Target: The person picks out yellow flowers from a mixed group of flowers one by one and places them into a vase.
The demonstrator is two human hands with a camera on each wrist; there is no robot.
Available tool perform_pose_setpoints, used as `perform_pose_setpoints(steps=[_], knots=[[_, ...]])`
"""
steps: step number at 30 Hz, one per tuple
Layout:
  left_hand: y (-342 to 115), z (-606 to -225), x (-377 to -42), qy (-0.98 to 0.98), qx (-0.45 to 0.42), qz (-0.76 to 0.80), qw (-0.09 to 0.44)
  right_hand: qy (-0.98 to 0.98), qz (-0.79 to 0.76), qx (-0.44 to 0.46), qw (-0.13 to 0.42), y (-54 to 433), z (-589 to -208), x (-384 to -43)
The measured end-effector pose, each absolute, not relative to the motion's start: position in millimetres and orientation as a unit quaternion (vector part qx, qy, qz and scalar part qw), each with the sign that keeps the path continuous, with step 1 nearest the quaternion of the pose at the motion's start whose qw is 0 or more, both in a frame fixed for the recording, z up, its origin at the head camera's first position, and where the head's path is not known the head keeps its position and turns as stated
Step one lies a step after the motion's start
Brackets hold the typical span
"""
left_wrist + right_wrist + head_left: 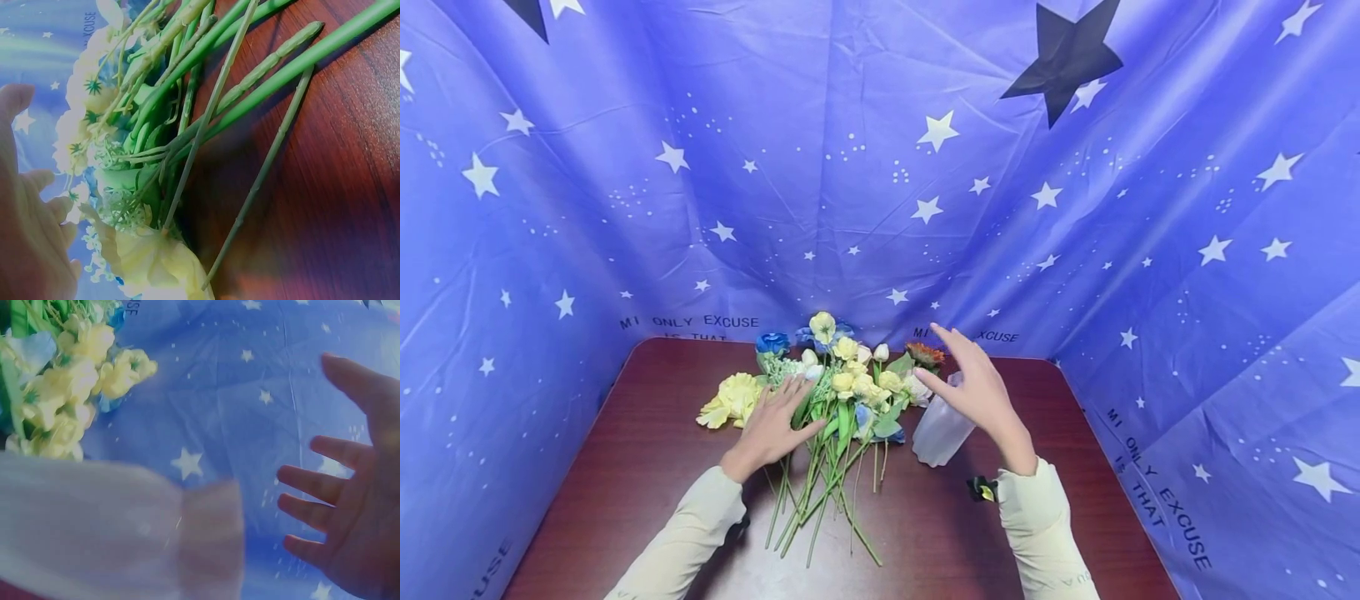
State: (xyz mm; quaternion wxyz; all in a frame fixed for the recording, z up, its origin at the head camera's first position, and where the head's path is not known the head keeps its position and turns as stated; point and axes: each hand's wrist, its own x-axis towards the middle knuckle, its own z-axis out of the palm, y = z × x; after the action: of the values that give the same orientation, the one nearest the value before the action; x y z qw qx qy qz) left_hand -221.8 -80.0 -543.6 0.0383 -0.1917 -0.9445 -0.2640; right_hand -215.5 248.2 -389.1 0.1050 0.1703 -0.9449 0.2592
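Note:
A bunch of artificial flowers point(853, 387) lies on the table, blooms to the back and green stems point(827, 500) toward the front. My left hand point(775, 421) is spread above the left side of the bunch, near a large yellow flower point(733, 398); whether it touches any bloom cannot be told. Right of the flowers is a frosted, translucent vase point(942, 429), its rim showing in the right wrist view point(212, 537). Beside that vase my right hand point(977, 392) is raised with fingers extended. In the right wrist view a gap separates the hand from the vase.
The dark red wooden table point(647, 467) is enclosed by a blue curtain point(820, 167) printed with stars. A blue rose point(772, 342) sits at the back left of the bunch, and an orange flower point(925, 355) at its back right.

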Motion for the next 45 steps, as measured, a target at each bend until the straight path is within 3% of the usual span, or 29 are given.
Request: perform_pose_setpoints(steps=[8, 16, 32, 45], knots=[[-84.0, -541.0, -219.5, -0.944, -0.191, -0.266, 0.042, -0.879, 0.444, 0.125, 0.12, 286.6, -420.1, -209.7], [-86.8, -542.6, -217.8, -0.943, -0.188, -0.271, 0.041, -0.765, 0.614, 0.176, 0.078, 323.2, -467.9, -210.6], [-94.0, -541.4, -214.9, -0.943, -0.185, -0.272, 0.05, -0.687, 0.7, 0.179, -0.081, 357.6, -537.0, -213.2], [-94.7, -533.3, -214.5, -0.934, -0.174, -0.299, 0.085, -0.677, 0.705, 0.159, -0.136, 359.2, -555.0, -222.7]])
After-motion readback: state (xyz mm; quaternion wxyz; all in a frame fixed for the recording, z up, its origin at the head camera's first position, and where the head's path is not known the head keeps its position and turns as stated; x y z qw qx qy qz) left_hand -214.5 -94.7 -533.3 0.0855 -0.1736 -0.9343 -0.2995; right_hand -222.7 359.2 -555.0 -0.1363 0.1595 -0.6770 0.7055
